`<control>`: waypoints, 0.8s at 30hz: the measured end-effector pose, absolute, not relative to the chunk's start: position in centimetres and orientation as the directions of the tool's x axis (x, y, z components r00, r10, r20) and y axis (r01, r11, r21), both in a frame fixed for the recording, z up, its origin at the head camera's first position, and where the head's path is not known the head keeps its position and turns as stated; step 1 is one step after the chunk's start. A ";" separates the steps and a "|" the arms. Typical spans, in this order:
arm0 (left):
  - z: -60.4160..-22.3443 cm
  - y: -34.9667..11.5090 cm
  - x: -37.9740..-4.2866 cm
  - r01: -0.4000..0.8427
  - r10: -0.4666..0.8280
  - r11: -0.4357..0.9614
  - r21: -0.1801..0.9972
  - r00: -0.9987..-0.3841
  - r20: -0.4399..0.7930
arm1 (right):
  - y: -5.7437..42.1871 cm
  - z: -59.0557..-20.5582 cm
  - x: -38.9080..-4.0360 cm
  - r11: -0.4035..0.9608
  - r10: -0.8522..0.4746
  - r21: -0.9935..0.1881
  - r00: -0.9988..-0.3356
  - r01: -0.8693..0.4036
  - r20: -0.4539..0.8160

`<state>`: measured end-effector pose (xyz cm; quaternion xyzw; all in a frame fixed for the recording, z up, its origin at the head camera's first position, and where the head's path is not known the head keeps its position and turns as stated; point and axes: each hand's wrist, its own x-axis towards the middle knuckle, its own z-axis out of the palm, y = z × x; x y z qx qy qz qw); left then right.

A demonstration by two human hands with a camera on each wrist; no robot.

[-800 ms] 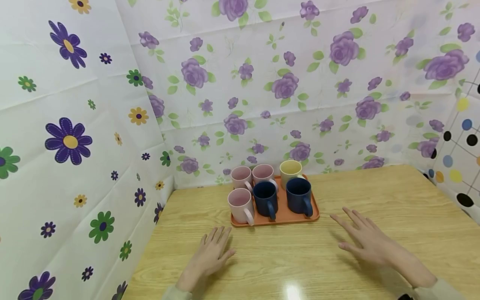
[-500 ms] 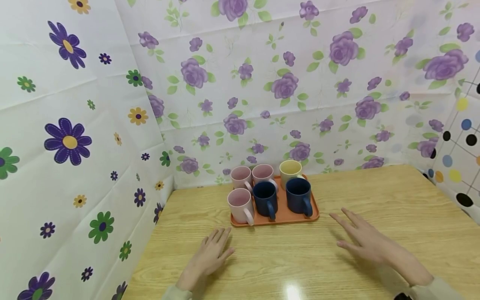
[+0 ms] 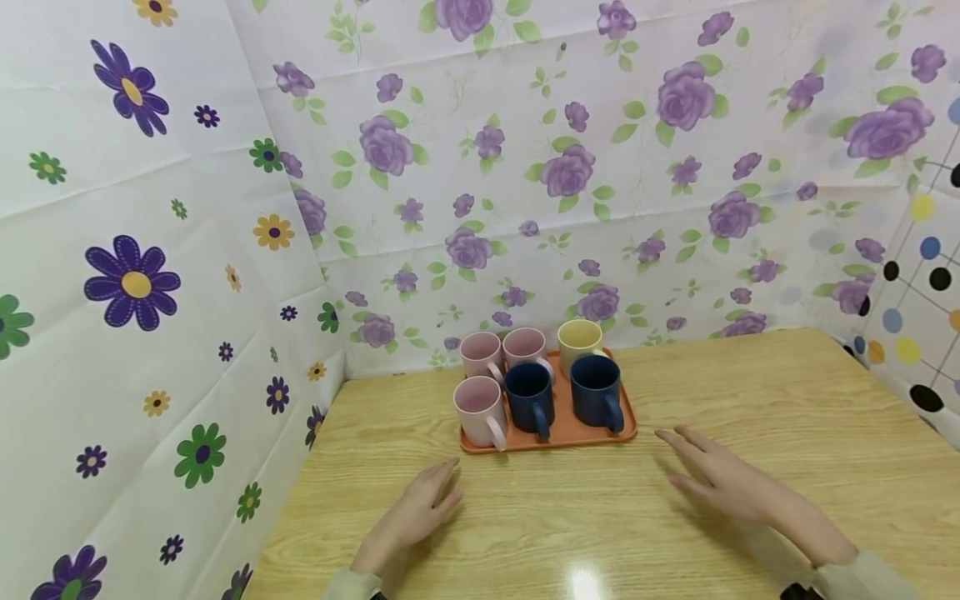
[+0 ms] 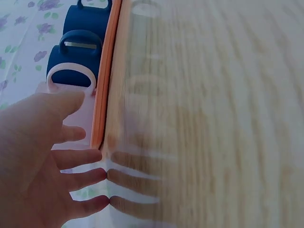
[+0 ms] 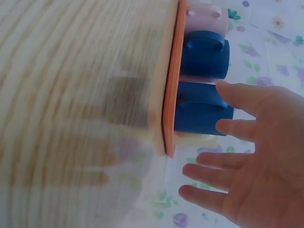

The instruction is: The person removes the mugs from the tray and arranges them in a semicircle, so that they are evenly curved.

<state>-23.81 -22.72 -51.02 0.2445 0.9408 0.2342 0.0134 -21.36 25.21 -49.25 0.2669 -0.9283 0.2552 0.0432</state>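
An orange tray (image 3: 558, 412) bears several mugs. At its front left stands a pink mug (image 3: 481, 412), with a blue mug (image 3: 529, 398) beside it and another blue mug (image 3: 596, 392) at the front right. Behind them are two more pink mugs, the left pink mug (image 3: 480, 353) and the right pink mug (image 3: 524, 344), and a yellow mug (image 3: 579, 340). Nearest the tray's left front corner is my left hand (image 3: 412, 510), fingers extended and holding nothing. My right hand (image 3: 731, 483), likewise bare with fingers spread, is off the tray's right front corner.
The tray lies on a wooden table (image 3: 570, 508) near its back edge. A cloth with purple roses (image 3: 570, 171) hangs behind it, and a flowered cloth (image 3: 135, 283) borders the left. A dotted cloth (image 3: 922, 279) is at the right.
Both hands have turned slightly, palms more towards each other, and the right hand has shifted a little left. The tray and mugs stay in place.
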 end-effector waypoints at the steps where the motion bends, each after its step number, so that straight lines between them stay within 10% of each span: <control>1: -51.1 -22.8 -23.9 0.451 0.465 0.764 0.460 -0.881 0.092 | 25.2 -49.3 -21.5 0.725 -0.478 -0.448 -0.851 -0.522 0.218; 24: -49.9 -21.2 -25.7 0.228 0.255 0.528 0.818 -0.961 0.103 | 23.3 -49.2 -23.6 0.628 -0.339 -0.638 -0.895 -0.444 0.289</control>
